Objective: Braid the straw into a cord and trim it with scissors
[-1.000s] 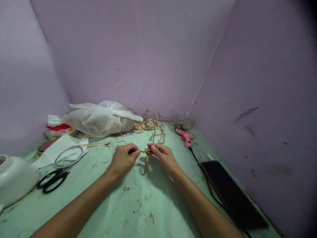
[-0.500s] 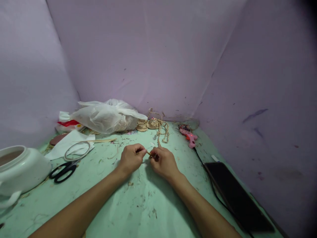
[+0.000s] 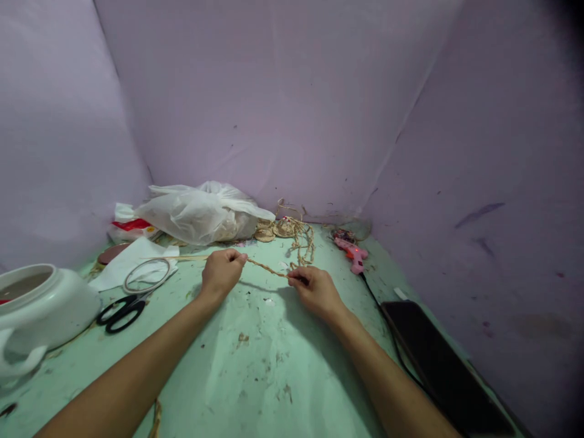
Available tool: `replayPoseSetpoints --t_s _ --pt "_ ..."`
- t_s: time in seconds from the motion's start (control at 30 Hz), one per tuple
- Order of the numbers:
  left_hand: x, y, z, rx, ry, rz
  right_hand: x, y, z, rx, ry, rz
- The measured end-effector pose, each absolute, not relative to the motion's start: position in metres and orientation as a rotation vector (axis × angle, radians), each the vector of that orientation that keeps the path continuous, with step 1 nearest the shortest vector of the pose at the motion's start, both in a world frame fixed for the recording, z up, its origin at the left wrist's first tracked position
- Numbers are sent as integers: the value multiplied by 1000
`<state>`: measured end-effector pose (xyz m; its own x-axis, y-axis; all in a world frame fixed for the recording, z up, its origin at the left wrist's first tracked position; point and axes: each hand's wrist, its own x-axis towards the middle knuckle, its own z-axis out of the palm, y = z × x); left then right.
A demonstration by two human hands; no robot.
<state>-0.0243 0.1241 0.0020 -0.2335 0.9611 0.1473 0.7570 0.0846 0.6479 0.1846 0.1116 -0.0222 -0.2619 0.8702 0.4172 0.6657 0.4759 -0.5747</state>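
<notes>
A thin tan braided cord [image 3: 267,267] is stretched between my two hands above the green table. My left hand [image 3: 222,272] pinches one end of it between thumb and fingers. Closed on the cord to the right is my right hand [image 3: 316,291], its fingertips partly hidden. Behind that hand, more of the same tan cord [image 3: 306,243] lies in loose loops, running back to small round woven straw pieces [image 3: 285,227]. Whether the held cord joins those loops cannot be made out.
A white plastic bag [image 3: 201,213] stands by the back wall. On the left are black-handled scissors [image 3: 121,312], a white sheet [image 3: 123,261] and a white pot [image 3: 59,304]. On the right lie a pink glue gun [image 3: 353,254] with its cable and a dark phone-like slab [image 3: 438,359].
My hands were close together and have moved apart, the left one farther left. A length of cord now shows taut between them. The view has shifted slightly.
</notes>
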Motion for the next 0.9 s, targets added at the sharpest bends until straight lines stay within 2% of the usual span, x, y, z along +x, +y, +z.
replayPoseSetpoints --t_s 0.1,0.27,0.5,0.63,0.73,0.8,0.9 --pt "-30 123 17 1766 2024 673 189 113 -18 -1260 -2008 224" --pt "-32 112 33 1906 1719 284 187 111 -19 -1166 -2003 -28" --pt "-3 93 37 2087 1453 519 174 103 -8 -981 -1937 104" --pt "12 84 37 2031 1393 673 170 96 3 -859 -1918 145" --pt "13 82 45 1742 1289 763 166 89 15 -971 -1659 138" --pt "13 83 54 1395 1156 889 160 83 24 -1045 -1402 319" --pt "18 90 65 1144 1055 987 146 74 33 -1012 -1175 977"
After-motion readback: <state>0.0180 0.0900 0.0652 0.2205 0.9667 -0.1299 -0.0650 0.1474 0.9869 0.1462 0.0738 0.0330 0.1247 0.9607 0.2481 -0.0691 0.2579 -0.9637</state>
